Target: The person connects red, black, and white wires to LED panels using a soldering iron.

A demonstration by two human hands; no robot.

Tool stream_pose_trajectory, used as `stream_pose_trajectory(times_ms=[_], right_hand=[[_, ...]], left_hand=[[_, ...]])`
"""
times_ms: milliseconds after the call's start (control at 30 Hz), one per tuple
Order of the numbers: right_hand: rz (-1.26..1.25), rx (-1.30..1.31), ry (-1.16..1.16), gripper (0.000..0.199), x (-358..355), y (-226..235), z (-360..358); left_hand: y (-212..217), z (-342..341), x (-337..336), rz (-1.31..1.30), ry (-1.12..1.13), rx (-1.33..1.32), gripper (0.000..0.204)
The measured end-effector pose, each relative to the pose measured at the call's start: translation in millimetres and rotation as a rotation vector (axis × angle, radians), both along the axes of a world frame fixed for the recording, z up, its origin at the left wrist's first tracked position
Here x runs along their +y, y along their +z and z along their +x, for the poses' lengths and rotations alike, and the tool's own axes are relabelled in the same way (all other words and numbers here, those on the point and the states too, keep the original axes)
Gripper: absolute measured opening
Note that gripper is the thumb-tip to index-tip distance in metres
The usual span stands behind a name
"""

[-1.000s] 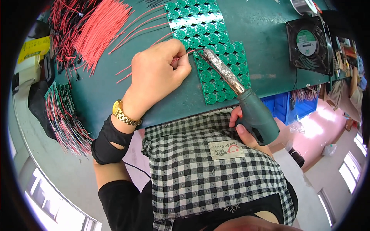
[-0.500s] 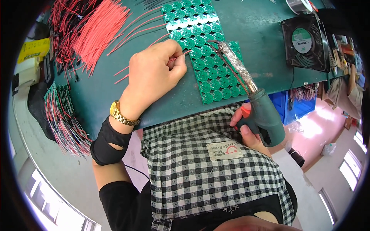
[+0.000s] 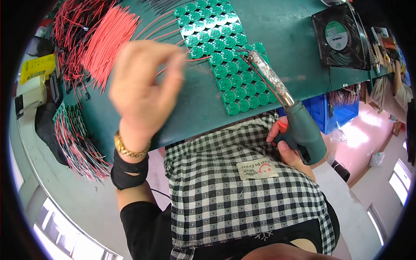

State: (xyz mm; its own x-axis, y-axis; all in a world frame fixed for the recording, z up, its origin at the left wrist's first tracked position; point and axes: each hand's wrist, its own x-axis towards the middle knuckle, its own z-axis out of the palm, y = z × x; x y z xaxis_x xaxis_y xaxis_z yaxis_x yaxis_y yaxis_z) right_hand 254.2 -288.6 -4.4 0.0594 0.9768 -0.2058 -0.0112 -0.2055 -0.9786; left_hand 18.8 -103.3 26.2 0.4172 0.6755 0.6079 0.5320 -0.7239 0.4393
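My left hand (image 3: 145, 84), smeared by motion, hovers over the table left of the green circuit board panels. Its thumb and forefinger are apart, and nothing shows between them. My right hand (image 3: 288, 149) is wrapped round the grip of a dark green soldering gun (image 3: 305, 130) with a red trigger. Its metal barrel slants up to the left, and its bent tip lies over the upper part of the near panel (image 3: 242, 80) of round boards. The far panel (image 3: 208, 26) adjoins it. Several red wires (image 3: 167, 32) reach the panels' left edges; my left hand hides parts of some.
A pile of red wires (image 3: 108, 41) lies at the far left, beside black and red leads (image 3: 71, 34). Wired boards (image 3: 80, 143) hang over the left table edge. A black fan (image 3: 340, 37) stands at the right, above a blue crate (image 3: 331, 115).
My left hand has let go of the red wire at the near panel and moved left, its fingers parting. The soldering gun stays almost in place over the panel. The view has shifted slightly.
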Motion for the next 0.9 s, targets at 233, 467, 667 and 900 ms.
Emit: stream_pose_trajectory(times_ms=[233,467,667,900], right_hand=[[-0.102,0.025,0.015,0.031,-4.7,6.2,-2.4],[-0.061,0.049,0.09,0.03,4.9,5.6,-3.8],[-0.077,0.024,0.122,0.029,3.7,4.0,-0.1],[-0.094,0.086,0.088,0.03,4.6,8.3,-6.7]], left_hand=[[-38.7,4.7,-5.7,-0.36,-0.194,0.087,0.01],[-37.8,9.5,-6.1,-0.458,-0.148,-0.033,0.01],[-40.3,13.1,-5.6,-0.419,-0.216,-0.031,0.009],[-38.0,12.3,-6.4,-0.446,-0.145,0.059,0.008]])
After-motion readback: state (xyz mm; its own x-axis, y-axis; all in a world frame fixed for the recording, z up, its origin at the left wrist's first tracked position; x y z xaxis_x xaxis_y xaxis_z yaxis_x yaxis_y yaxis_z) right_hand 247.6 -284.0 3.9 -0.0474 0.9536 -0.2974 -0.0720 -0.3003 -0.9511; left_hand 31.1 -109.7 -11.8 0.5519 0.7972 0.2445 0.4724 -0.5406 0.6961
